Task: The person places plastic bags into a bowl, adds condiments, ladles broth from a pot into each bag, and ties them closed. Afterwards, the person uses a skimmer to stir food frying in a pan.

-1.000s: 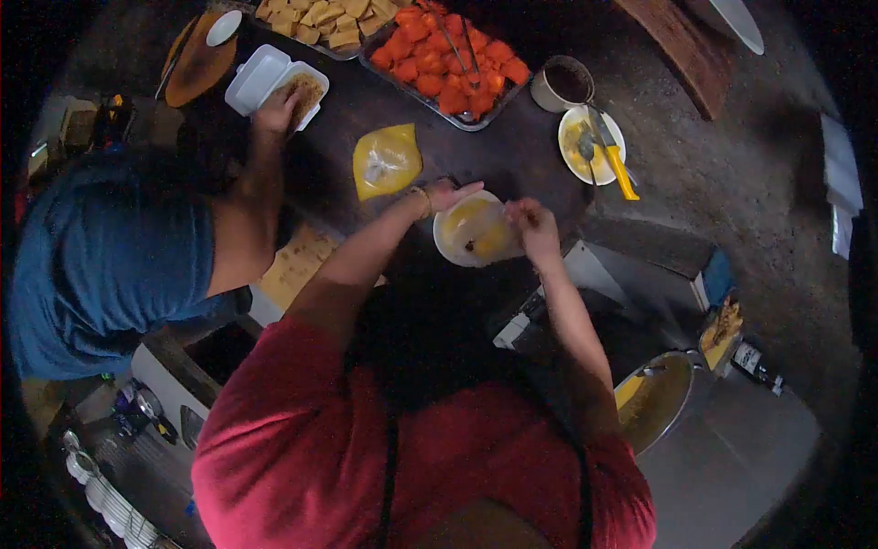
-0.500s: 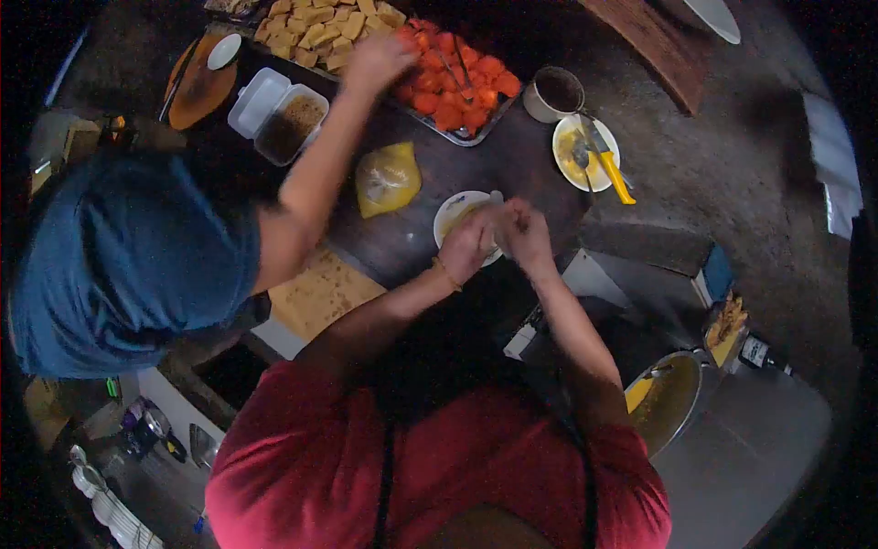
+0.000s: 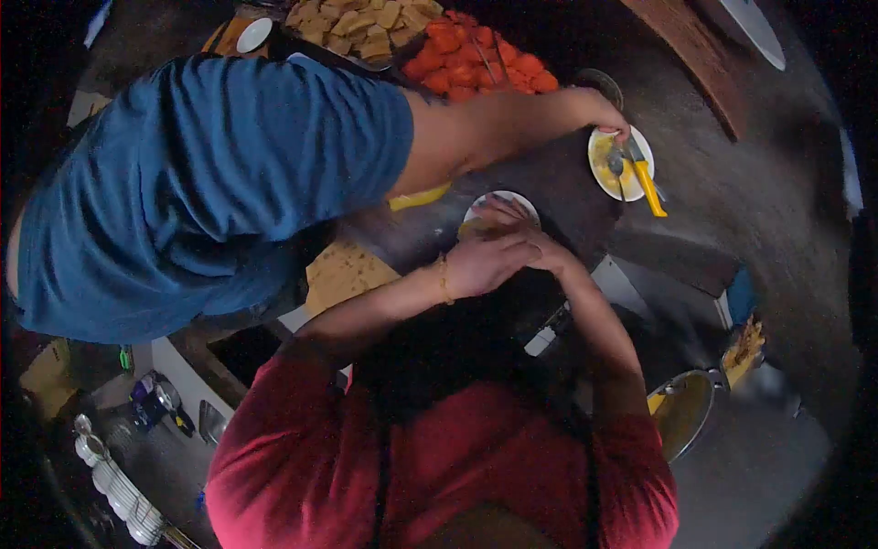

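Both hands meet at the near side of a small white bowl [image 3: 528, 203], covering much of it. My left hand [image 3: 489, 263], with a bracelet at its wrist, overlaps my right hand [image 3: 540, 249]; whatever lies between the fingers is hidden. Part of a yellow bag [image 3: 421, 197] shows beneath a co-worker's arm. To the right, a white plate [image 3: 599, 165] bears yellow residue, a spoon and a yellow-handled knife [image 3: 651, 190]. The co-worker's hand [image 3: 608, 114] touches the upper edge of that plate.
The co-worker's blue sleeve and arm [image 3: 494, 128] stretch across the table. Beyond are a tray of red-orange pieces [image 3: 457, 57], tan pieces [image 3: 366, 27] and a round container [image 3: 599, 80]. A pot [image 3: 688, 412] stands at the lower right, a cardboard piece [image 3: 343, 279] left of my hands.
The co-worker's arm has swung from the food trays across to the plate with the knife, hiding the foam box. My hands have come together and overlap at the bowl.
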Available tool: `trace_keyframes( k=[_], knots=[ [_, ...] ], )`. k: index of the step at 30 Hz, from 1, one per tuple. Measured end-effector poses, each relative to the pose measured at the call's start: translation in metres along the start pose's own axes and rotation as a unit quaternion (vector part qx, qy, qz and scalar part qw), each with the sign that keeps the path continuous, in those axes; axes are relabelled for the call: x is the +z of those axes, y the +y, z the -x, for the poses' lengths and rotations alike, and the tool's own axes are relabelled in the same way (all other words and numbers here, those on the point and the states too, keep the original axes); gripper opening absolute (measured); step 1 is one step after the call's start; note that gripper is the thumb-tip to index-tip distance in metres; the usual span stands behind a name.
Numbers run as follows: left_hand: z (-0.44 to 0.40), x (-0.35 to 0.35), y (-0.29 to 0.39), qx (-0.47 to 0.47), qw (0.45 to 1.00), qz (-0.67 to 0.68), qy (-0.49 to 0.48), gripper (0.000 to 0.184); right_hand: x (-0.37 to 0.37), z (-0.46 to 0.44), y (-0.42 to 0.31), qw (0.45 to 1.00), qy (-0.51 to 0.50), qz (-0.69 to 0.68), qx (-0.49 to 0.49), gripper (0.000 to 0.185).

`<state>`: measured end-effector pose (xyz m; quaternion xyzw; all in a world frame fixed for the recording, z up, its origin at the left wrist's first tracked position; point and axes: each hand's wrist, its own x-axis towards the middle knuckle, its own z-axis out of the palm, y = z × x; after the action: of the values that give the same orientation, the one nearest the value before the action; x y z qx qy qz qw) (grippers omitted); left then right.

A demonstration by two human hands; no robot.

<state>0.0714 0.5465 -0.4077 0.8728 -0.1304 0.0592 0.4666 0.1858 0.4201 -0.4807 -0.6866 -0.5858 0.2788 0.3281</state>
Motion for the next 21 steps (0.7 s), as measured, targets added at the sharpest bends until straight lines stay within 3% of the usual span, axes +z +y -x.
trace_keyframes(
  k=[1,2,4,5,8,10,14,15,17,18,20,21],
  knots=[
    [0.005,-0.006,0.002,-0.001,1.000,0.018,0.019,0.032,-0.004,0.000,-0.004,0.999,-0.016,0.022,-0.020,0.039],
    [0.013,-0.010,-0.005,-0.066,0.994,0.045,0.071,0.034,-0.010,0.000,-0.010,0.998,-0.034,0.044,-0.041,0.034],
    [0.035,-0.009,-0.024,-0.196,0.960,0.100,0.175,0.038,-0.020,0.001,-0.037,0.985,-0.021,-0.139,0.097,0.028],
    [0.037,0.004,-0.033,-0.199,0.956,0.069,0.204,0.046,-0.020,0.001,-0.046,0.959,-0.011,-0.227,0.168,0.025],
    [0.035,0.077,-0.080,-0.119,0.983,0.004,0.143,0.045,0.015,0.004,-0.028,0.943,0.134,-0.283,0.109,0.023],
    [0.034,0.142,-0.122,-0.096,0.987,-0.029,0.123,0.042,0.030,0.004,-0.012,0.980,0.160,-0.099,0.068,0.028],
    [0.011,0.135,-0.113,-0.074,0.957,-0.264,0.097,0.038,0.026,0.005,-0.014,0.976,0.151,0.136,0.073,0.027],
    [0.011,0.140,-0.116,-0.101,0.961,-0.250,0.061,0.040,0.025,0.009,-0.014,0.974,0.166,0.138,0.074,0.026],
    [0.009,0.124,-0.109,-0.077,0.989,-0.087,0.092,0.041,0.024,0.013,-0.015,0.967,0.200,0.141,0.073,0.025],
    [0.005,0.110,-0.102,-0.063,0.992,-0.005,0.107,0.041,0.015,0.014,-0.028,0.966,0.224,0.067,0.110,0.024],
    [-0.007,0.090,-0.085,0.033,0.997,0.005,0.063,0.035,-0.008,0.021,-0.056,0.944,0.266,-0.083,0.179,0.025],
    [-0.013,0.078,-0.076,0.081,0.996,0.011,0.042,0.033,-0.014,0.025,-0.060,0.938,0.286,-0.089,0.176,0.023]
  ],
)
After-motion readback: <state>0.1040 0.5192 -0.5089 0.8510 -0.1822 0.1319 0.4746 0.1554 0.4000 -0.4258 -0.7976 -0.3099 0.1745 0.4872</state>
